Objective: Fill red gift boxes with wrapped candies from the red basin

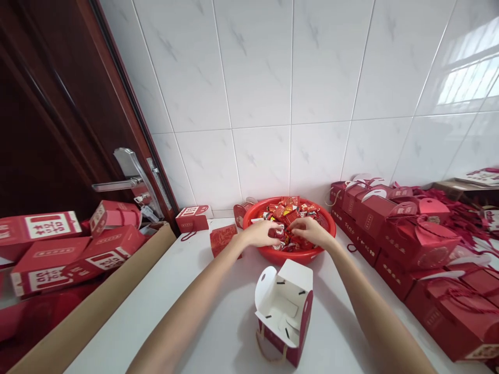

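Left grip (262,234), right grip (311,232) half-curled over wrapped sweets (289,214) in red basket (292,255); can't tell if holding any. Gift box (284,309) open between my forearms, presumably for easy reach.

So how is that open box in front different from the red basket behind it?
Shape: the open gift box is straight-sided with raised flaps; the red plastic basket is round. Contents: the box shows its white inside; the basket holds a heap of wrapped candies. Hands: the left hand and right hand are at the basket, not the box. Box and basket are both red outside and stand on the white tabletop.
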Available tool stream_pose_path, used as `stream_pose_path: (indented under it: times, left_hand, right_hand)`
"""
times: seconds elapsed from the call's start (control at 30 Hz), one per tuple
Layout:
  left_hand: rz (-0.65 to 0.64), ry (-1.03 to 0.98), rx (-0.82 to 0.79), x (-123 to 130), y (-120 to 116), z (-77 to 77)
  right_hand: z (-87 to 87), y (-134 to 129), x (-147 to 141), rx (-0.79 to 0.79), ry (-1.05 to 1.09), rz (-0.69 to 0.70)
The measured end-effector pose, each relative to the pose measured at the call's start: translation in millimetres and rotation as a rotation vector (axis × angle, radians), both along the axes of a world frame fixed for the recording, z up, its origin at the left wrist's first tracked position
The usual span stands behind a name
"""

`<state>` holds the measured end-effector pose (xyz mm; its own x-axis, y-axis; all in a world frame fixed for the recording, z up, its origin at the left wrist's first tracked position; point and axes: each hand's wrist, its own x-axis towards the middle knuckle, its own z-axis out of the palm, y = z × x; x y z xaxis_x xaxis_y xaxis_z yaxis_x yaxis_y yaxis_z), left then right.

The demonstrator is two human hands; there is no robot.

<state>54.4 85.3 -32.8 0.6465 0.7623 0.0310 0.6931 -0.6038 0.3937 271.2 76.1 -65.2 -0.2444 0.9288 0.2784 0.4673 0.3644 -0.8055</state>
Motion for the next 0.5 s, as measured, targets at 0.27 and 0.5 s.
stream_pose_path:
  times: [0.27,0.5]
  left_hand:
    - [0.055,0.206,-0.041,18.1,32.3,-25.5]
    - [0.018,-0.060,0.048,20.3,34.3,-27.7]
  right_hand:
    - [-14.8,3.6,9.0,-0.105,0.148,-0.073]
    - [-18.5,6.4,7.8,-0.107,0.126,-0.090]
